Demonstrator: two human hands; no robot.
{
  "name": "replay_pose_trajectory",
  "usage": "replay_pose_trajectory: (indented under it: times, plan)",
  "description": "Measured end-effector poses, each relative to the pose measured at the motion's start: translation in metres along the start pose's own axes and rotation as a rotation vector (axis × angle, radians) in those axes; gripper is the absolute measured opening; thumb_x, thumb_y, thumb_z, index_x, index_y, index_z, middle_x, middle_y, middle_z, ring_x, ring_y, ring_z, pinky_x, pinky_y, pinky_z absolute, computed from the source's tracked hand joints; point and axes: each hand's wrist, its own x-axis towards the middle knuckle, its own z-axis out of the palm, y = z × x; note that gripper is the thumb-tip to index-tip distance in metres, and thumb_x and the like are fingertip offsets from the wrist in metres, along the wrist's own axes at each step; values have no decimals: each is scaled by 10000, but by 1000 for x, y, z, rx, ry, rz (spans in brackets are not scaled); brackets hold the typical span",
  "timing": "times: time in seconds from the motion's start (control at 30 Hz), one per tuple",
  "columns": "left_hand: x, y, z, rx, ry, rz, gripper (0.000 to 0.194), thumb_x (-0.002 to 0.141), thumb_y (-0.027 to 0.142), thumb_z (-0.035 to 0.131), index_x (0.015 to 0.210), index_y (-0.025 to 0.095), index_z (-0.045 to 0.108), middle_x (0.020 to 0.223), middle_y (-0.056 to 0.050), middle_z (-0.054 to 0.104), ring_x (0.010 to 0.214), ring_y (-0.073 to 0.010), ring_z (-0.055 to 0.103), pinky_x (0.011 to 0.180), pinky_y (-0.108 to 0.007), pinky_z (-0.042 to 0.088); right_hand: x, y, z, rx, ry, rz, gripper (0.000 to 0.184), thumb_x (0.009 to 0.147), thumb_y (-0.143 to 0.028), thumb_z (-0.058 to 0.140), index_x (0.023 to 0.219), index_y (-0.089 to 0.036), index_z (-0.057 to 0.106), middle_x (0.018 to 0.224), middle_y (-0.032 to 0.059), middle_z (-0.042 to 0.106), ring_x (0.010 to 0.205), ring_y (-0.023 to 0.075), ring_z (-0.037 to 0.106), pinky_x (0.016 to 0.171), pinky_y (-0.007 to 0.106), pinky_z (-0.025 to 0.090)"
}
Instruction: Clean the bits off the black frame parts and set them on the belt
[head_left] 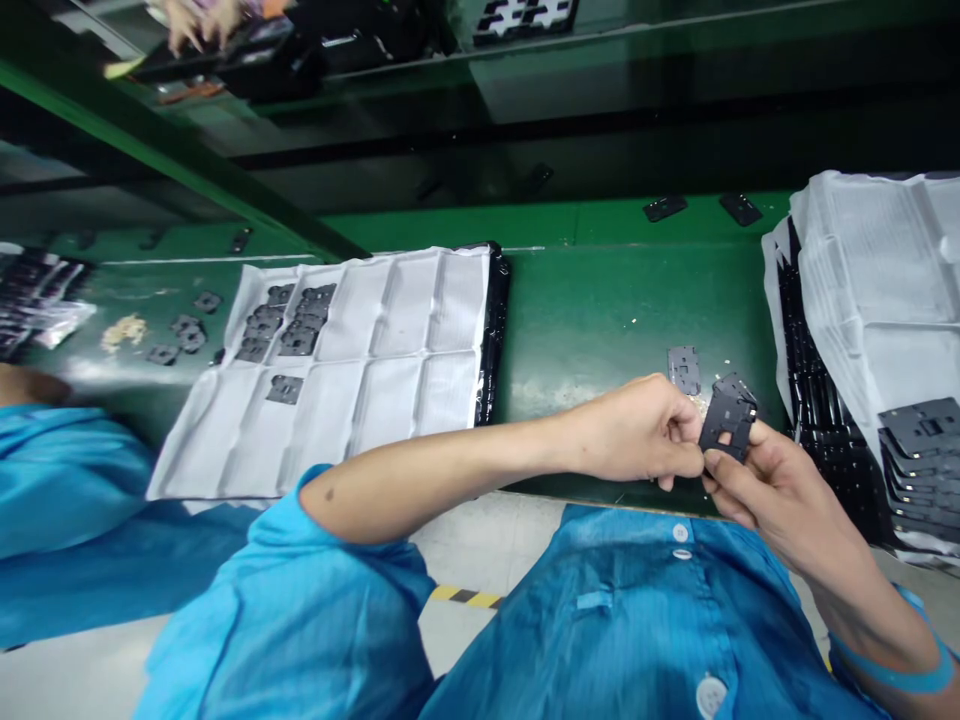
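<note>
Both my hands meet over the near edge of the green table [600, 300]. My left hand [645, 428] is closed, its fingertips pinching the left edge of a small flat black plastic part [726, 420] with cut-outs. My right hand [757, 478] is closed round the same part from below and the right. A single similar grey part [683, 368] lies flat on the table just behind my left hand.
A white sheet over a black tray [375, 350] at the left carries several black parts [289, 322]. At the right stands a tall stack of trays [810, 400] under white paper with more parts [922, 440]. Loose parts lie at far left. Another person's hands [199, 20] work at top left.
</note>
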Motion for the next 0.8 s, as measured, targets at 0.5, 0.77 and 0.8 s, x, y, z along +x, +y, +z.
replay_pose_trajectory:
  times: [0.5,0.77,0.8]
  plan:
    - [8,18,-4,144,-48,-132,182,753,60,661,627,170,591,517,52,607,513,-83,574,518,-189,361,4,1,1,65,-36,23,406,876,-476,838,946,-216,535,669,-68,541,517,64,372,477,213,244]
    - [10,10,-6,66,-63,-111,185,765,70,689,640,170,596,511,62,600,500,-81,574,522,-185,371,4,4,0,54,-24,13,382,871,-449,822,939,-218,526,694,-63,549,538,72,402,495,212,270]
    - [11,9,-6,56,-63,-107,185,765,78,694,643,172,593,509,63,596,502,-84,581,524,-185,374,4,4,0,48,-18,6,380,869,-449,820,938,-218,526,695,-62,550,540,74,407,496,213,272]
